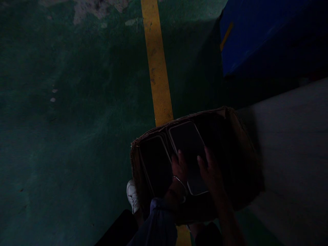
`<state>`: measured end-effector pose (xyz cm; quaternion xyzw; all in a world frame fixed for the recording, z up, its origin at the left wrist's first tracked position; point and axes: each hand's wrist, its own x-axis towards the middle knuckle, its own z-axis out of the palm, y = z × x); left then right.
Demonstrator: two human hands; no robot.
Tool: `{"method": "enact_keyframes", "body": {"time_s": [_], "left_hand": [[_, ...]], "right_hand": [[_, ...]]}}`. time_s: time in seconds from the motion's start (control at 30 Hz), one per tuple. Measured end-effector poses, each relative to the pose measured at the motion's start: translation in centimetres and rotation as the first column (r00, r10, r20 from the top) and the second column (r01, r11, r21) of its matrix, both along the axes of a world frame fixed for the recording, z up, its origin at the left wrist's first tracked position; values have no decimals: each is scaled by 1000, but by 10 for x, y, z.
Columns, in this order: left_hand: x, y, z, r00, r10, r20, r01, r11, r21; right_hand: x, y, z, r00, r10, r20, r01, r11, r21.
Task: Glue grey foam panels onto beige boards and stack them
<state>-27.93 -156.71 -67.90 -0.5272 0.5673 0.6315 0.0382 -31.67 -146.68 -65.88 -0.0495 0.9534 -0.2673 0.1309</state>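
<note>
In the dim light, my left hand and my right hand are at opposite long edges of a dark rectangular panel with rounded corners and a thin pale rim. Thumbs lie over its face, and the other fingers are partly hidden at the edges; both hands appear to grip it. The panel is inside a worn cardboard box. Left of it, a stack of similar dark panels fills that side of the box. A thin bracelet circles my left wrist. Deep shadow hides the box's right part.
Green floor surrounds the box on the left and beyond. A yellow line runs across it and passes under the box. At the upper right stands a large blue object. A pale grey surface lies to the right. My white shoe is beside the box.
</note>
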Motion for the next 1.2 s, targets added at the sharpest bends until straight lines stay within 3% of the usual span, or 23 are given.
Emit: {"method": "enact_keyframes", "body": {"time_s": [0.1,0.23,0.37,0.47,0.57,0.7,0.8,0.93,1.2], "left_hand": [[-1,6,3,1000,1,23,-1,1000,-4],[12,13,22,999,-25,30,25,1000,-8],[34,1,40,983,-184,-28,181,979,-89],[34,-24,34,921,-379,-89,338,891,-303],[12,-46,14,815,-568,-117,443,740,-507],[-29,-52,-8,637,-769,-40,535,479,-696],[-48,-46,-18,563,-826,21,553,358,-752],[-53,-40,-31,551,-833,46,558,326,-763],[-49,-35,-47,558,-827,67,564,318,-762]], "right_hand": [[21,-3,6,988,2,-157,9,998,69],[93,-3,6,961,-102,-257,146,977,157],[147,-23,-1,915,-116,-386,214,951,222],[131,-46,1,908,-197,-370,312,907,283],[83,-56,2,893,-243,-378,382,854,353],[34,-44,-10,887,-156,-434,355,831,428],[18,-35,-27,920,-27,-392,234,838,493],[12,-30,-47,944,74,-322,127,818,561],[13,-29,-62,972,-14,-233,146,816,560]]}}
